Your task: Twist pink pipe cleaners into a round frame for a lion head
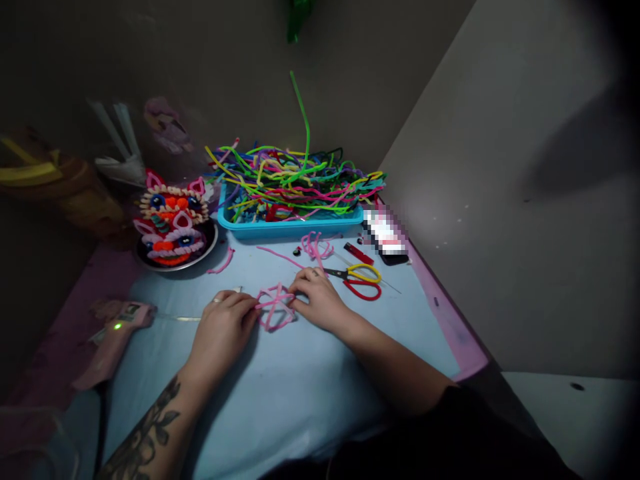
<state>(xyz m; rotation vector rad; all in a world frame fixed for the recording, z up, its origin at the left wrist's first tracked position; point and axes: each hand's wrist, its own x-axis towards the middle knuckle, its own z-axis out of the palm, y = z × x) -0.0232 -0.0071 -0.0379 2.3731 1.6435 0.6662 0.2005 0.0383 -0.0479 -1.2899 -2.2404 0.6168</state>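
Note:
A pink pipe-cleaner shape (275,306), bent into loops like a star, lies on the light blue table cover (280,387) between my hands. My left hand (223,327) pinches its left edge with closed fingers. On the other side, my right hand (316,298) grips the right edge, fingers curled, and a loose pink strand runs up from it. Both hands rest on the table.
A blue tray (290,225) heaped with coloured pipe cleaners stands at the back. Scissors (361,280) with red and yellow handles lie right of my hands, a phone (386,237) behind them. A pipe-cleaner lion head (173,225) sits on a plate at left; a pink glue gun (113,337) lies nearer left.

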